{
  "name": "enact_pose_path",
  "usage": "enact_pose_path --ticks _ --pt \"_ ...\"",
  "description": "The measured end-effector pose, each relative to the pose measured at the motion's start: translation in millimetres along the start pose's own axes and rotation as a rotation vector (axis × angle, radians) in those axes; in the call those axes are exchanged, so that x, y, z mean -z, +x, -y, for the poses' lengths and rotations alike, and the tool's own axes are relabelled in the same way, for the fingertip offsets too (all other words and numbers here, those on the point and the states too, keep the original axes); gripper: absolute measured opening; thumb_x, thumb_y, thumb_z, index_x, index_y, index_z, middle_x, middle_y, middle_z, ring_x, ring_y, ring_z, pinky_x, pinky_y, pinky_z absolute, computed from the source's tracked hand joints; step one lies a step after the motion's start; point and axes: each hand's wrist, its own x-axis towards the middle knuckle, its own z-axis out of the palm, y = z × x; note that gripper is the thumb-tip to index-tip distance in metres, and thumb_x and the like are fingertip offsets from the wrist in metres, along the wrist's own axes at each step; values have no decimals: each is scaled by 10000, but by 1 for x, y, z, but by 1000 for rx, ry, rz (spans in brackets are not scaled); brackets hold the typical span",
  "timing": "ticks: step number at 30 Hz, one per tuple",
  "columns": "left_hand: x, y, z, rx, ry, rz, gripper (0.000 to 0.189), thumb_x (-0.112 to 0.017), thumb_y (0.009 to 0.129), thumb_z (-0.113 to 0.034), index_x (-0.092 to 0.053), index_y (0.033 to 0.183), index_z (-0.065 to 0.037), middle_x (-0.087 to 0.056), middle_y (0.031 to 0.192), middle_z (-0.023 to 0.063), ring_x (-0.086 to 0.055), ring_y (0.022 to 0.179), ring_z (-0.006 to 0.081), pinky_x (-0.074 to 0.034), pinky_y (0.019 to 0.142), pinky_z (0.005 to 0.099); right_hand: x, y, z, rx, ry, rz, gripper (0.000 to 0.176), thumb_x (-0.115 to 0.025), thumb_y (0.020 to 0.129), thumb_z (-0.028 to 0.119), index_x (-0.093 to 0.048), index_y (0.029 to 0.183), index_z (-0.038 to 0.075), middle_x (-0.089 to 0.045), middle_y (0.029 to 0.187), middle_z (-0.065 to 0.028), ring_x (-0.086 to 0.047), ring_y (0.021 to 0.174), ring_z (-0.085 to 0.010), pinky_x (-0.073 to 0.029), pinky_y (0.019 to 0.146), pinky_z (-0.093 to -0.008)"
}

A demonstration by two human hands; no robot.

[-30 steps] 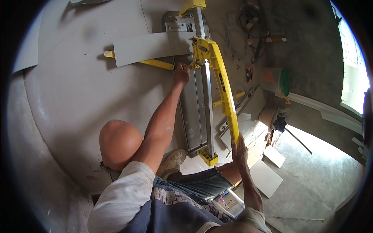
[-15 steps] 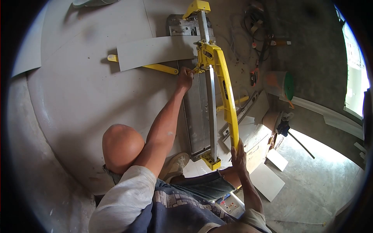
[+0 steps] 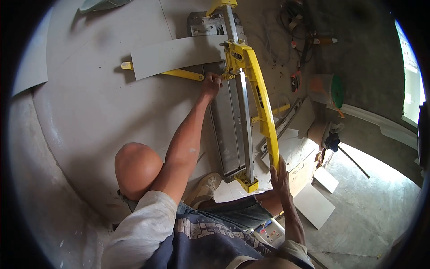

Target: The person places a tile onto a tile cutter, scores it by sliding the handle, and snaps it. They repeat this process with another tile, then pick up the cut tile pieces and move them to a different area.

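Note:
A yellow tile cutter (image 3: 256, 85) with a metal rail stands over its grey bed (image 3: 226, 121). Across the bed's far part lies a long pale tile (image 3: 177, 56), its left end reaching over a yellow support arm (image 3: 183, 74). My left hand (image 3: 212, 85) is closed at the near side of the cutter's carriage, just below the tile; what its fingers pinch is too small to tell. My right hand (image 3: 280, 176) is wrapped round the near end of the long yellow handle (image 3: 270, 134).
Loose tiles (image 3: 315, 206) lie on the floor at right. Beyond them are a bucket with green on it (image 3: 326, 89), cables (image 3: 291, 20), a tape measure (image 3: 294, 81) and a level (image 3: 286, 121). My knee (image 3: 138, 170) and shoe (image 3: 206, 188) are near the cutter's left side.
The view has shifted slightly, so the cutter and tile appear a little higher. Both hands keep their places on the cutter.

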Motion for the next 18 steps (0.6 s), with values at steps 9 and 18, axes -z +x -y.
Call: enact_pose_path --ticks 9,18 --pt "-5 -11 -10 -18 24 -68 250 -584 960 -256 -578 1063 -28 -686 836 96 -669 808 204 -501 779 349 -16 3 -14 146 -9 -106 522 -485 1025 334 -359 1458 71 -664 1040 -261 -682 915 -408 -524 786 -481" --pt "-12 7 10 -33 49 -82 234 -597 956 -245 -570 1045 -30 -689 813 113 -697 794 226 -516 767 370 -29 2 -16 161 5 -112 524 -476 1025 329 -358 1450 47 -680 982 -255 -693 858 -429 -540 739 -472"
